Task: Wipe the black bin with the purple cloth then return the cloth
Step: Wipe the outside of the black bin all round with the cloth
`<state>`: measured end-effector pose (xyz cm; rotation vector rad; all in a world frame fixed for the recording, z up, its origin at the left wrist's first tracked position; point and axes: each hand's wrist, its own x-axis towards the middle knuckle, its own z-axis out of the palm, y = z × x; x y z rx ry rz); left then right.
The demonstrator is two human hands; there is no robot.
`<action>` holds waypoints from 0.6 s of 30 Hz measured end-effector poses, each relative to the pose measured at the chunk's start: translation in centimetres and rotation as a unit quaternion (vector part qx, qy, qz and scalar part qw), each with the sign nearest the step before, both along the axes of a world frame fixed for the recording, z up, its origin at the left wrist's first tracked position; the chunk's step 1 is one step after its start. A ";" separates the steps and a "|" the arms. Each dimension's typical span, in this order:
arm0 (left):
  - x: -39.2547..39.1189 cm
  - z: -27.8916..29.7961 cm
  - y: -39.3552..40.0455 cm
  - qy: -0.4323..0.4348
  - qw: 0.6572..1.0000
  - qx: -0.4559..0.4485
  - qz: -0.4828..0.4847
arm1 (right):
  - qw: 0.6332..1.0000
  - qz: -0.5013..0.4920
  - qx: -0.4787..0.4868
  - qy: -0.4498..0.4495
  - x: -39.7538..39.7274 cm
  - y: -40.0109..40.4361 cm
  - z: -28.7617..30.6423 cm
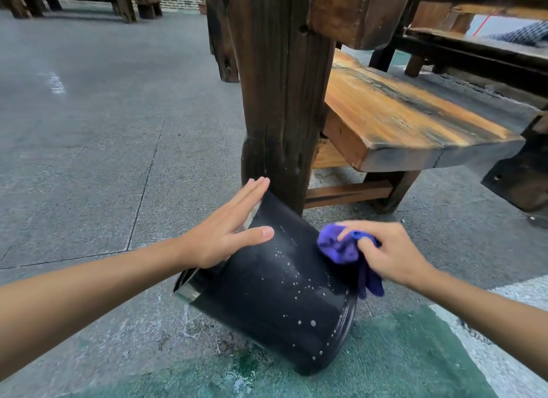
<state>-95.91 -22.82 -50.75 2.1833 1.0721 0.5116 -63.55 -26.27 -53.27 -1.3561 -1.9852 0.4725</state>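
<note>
The black bin [267, 291] lies tilted on the ground, its metal-rimmed mouth to the left and its base to the lower right. Small white droplets speckle its side. My left hand [225, 231] rests flat on the bin's upper left side near the rim, fingers straight. My right hand [385, 249] grips the bunched purple cloth [338, 246] and holds it against the bin's upper right side. Part of the cloth hangs down below my right hand.
A thick dark wooden post [281, 95] stands right behind the bin. A low wooden bench [400, 113] extends to the right of it. Grey paving lies to the left, and green and white painted ground under the bin. More wooden benches stand far back.
</note>
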 end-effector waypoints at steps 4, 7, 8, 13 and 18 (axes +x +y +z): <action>1.0 0.5 0.3 -0.009 1.000 0.005 -0.018 | 0.997 -0.034 0.026 0.071 -3.8 2.8 4.0; 2.2 1.3 0.4 -0.056 0.996 0.040 -0.062 | 0.997 0.012 0.027 0.077 -7.9 4.2 5.8; 2.5 1.3 0.5 -0.076 0.994 0.040 -0.069 | 0.997 0.022 0.019 0.073 -9.1 4.5 5.8; 2.4 0.8 0.9 -0.072 0.996 -0.013 -0.052 | 0.997 0.039 -0.023 0.066 -10.9 3.4 3.3; 1.8 0.0 1.4 -0.050 0.998 -0.029 -0.022 | 0.997 0.075 -0.010 0.015 -8.2 1.3 0.6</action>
